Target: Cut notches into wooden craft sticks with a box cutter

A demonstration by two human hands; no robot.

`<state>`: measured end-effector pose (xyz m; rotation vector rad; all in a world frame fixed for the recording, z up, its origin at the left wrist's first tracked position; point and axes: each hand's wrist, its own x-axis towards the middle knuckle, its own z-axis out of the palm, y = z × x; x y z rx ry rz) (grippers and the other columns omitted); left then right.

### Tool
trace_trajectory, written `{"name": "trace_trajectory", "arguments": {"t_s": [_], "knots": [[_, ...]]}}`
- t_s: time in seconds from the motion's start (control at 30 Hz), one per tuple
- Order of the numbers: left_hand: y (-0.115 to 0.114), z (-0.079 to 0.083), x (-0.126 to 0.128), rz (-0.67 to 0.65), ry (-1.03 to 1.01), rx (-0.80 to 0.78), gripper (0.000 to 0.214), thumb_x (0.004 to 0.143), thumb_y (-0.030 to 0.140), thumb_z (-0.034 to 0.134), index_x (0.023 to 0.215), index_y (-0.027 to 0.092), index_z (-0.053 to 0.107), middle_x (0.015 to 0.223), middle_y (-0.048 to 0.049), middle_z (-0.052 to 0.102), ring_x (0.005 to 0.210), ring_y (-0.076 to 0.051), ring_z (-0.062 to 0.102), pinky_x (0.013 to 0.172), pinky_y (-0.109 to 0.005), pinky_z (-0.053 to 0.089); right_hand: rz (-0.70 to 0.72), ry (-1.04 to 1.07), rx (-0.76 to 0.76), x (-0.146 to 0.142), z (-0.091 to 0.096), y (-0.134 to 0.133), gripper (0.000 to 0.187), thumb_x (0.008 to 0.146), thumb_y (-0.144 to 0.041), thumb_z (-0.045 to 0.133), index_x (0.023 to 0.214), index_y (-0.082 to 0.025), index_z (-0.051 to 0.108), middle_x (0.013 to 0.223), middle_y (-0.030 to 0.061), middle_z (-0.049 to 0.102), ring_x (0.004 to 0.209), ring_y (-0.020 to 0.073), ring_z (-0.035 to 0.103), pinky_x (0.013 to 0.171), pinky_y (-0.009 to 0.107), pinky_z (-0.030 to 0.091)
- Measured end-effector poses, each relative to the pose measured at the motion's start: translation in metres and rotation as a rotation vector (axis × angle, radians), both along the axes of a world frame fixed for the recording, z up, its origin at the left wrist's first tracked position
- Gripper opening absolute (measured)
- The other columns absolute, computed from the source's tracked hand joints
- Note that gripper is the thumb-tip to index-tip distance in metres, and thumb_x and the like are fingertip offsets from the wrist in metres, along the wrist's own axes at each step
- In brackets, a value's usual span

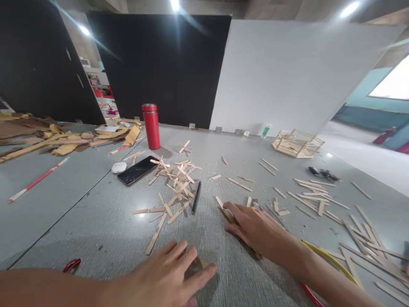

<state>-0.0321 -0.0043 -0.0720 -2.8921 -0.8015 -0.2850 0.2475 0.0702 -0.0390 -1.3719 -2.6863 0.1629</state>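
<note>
My left hand [166, 273] lies flat near the front of the grey table [223, 264], fingers spread, over a small brown piece that shows between the fingers. My right hand [255, 228] rests palm down with fingers stretched toward a few wooden sticks [225, 211] under its fingertips. A pile of craft sticks [174, 181] lies beyond both hands, with a black pen [196, 197] beside it.
A red flask [151, 126] stands at the back, with a black phone [138, 170] and a white case [119, 167] to its left. A stick-built frame [297, 143] sits far right. More sticks [364, 232] lie on the right, cardboard scraps [47, 138] at far left, a yellow cable [332, 260] near my right arm.
</note>
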Motion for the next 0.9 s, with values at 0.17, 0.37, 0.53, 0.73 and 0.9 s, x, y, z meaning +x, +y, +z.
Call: {"name": "trace_trajectory", "arguments": {"t_s": [0.17,0.37,0.53,0.73,0.9], "knots": [[-0.004,-0.004,0.0,-0.032,0.06,-0.079,0.059,0.098,0.05,0.066,0.148,0.022,0.051,0.12,-0.0143,0.066,0.108,-0.03,0.065,0.089,-0.04,0.056,0.114,-0.027,-0.022,-0.001,0.003,0.001,0.022,0.103,-0.007,0.045,0.099,-0.022,0.06,0.088,0.0036,0.07,0.066,0.0161,0.067,0.059,0.027,0.045],[0.0,0.0,-0.002,-0.027,0.02,-0.137,0.05,0.101,0.044,0.063,0.146,0.021,0.053,0.143,-0.0231,0.058,0.141,-0.04,0.052,0.113,-0.057,0.045,0.319,-0.068,0.216,0.011,-0.001,0.014,0.027,0.101,-0.004,0.047,0.106,-0.022,0.067,0.099,0.0065,0.071,0.084,0.0193,0.069,0.07,0.03,0.051],[0.0,0.008,-0.004,0.007,0.052,-0.281,0.052,0.101,0.037,0.064,0.148,0.021,0.05,0.159,-0.0314,0.041,0.152,-0.046,0.034,0.116,-0.059,0.042,0.228,0.005,0.398,0.013,-0.003,0.009,0.024,0.107,-0.015,0.042,0.097,-0.017,0.064,0.083,0.0054,0.063,0.058,0.0158,0.056,0.051,0.031,0.04],[0.004,0.014,-0.006,0.018,0.046,-0.35,0.053,0.104,0.034,0.06,0.154,0.027,0.043,0.165,-0.0293,0.031,0.154,-0.044,0.024,0.119,-0.058,0.04,-0.002,0.577,0.058,-0.021,-0.002,-0.027,0.011,0.102,-0.021,0.058,0.104,-0.023,0.068,0.074,-0.0017,0.069,0.058,0.0115,0.06,0.057,0.025,0.048],[0.004,0.008,-0.008,-0.011,-0.024,-0.357,0.055,0.106,0.035,0.054,0.158,0.025,0.038,0.167,-0.0252,0.03,0.157,-0.039,0.02,0.123,-0.054,0.035,-0.107,0.655,-0.459,-0.039,-0.019,-0.043,0.025,0.105,-0.041,0.055,0.089,-0.023,0.062,0.069,-0.0035,0.056,0.058,0.0115,0.05,0.051,0.024,0.041]]}}
